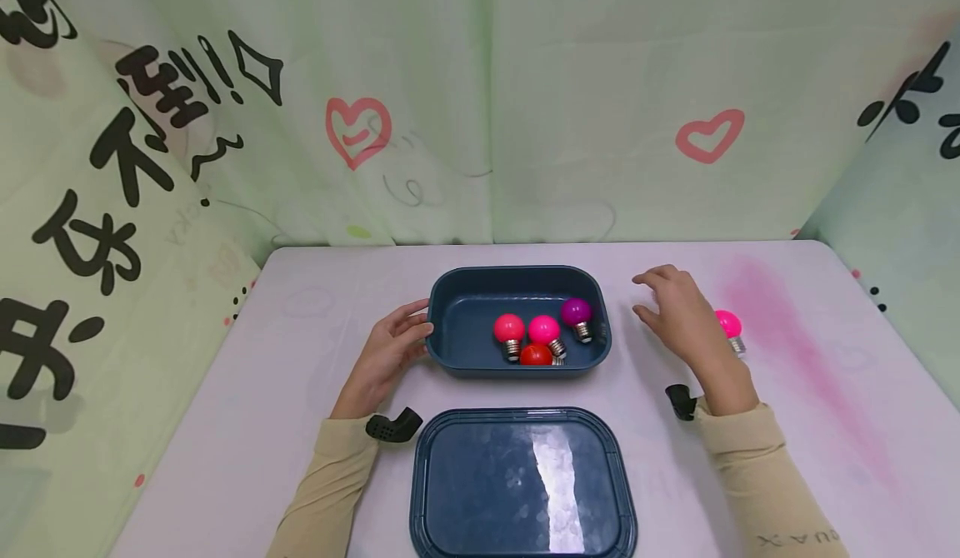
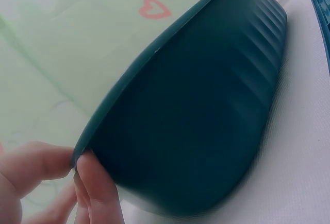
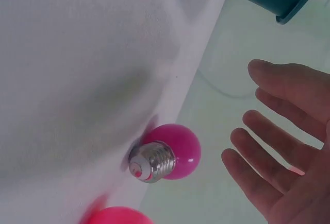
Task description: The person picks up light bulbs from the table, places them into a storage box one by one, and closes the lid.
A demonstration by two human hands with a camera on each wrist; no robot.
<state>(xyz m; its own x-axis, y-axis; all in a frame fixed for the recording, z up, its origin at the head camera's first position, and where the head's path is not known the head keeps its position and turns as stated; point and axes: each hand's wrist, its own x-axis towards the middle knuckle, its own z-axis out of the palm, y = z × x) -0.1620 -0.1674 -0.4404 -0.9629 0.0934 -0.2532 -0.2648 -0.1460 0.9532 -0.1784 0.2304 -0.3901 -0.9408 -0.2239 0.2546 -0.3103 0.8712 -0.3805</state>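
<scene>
A dark blue plastic box (image 1: 480, 291) holds several light bulbs: a coral-pink bulb (image 1: 509, 329), a hot-pink bulb (image 1: 543, 329), a red bulb (image 1: 536, 355) and a purple bulb (image 1: 577, 312), with silvery screw bases. My left hand (image 1: 393, 346) pinches the box's left rim between thumb and fingers, plain in the left wrist view. To the right of the box, my right hand (image 1: 678, 312) is raised over the table, fingers spread and holding nothing. Beyond it lies a pink bulb (image 1: 728, 323), partly hidden by that hand. The right wrist view shows a magenta bulb (image 3: 180, 151) beside another pink bulb (image 3: 118, 217).
In front of the box lies a dark blue lid (image 1: 480, 483), shiny on top. Both rest on a white-covered table (image 1: 300, 358) with a pink smear (image 1: 795, 333) on its right side. Pale green curtains (image 1: 555, 125) with drawings enclose the back and sides.
</scene>
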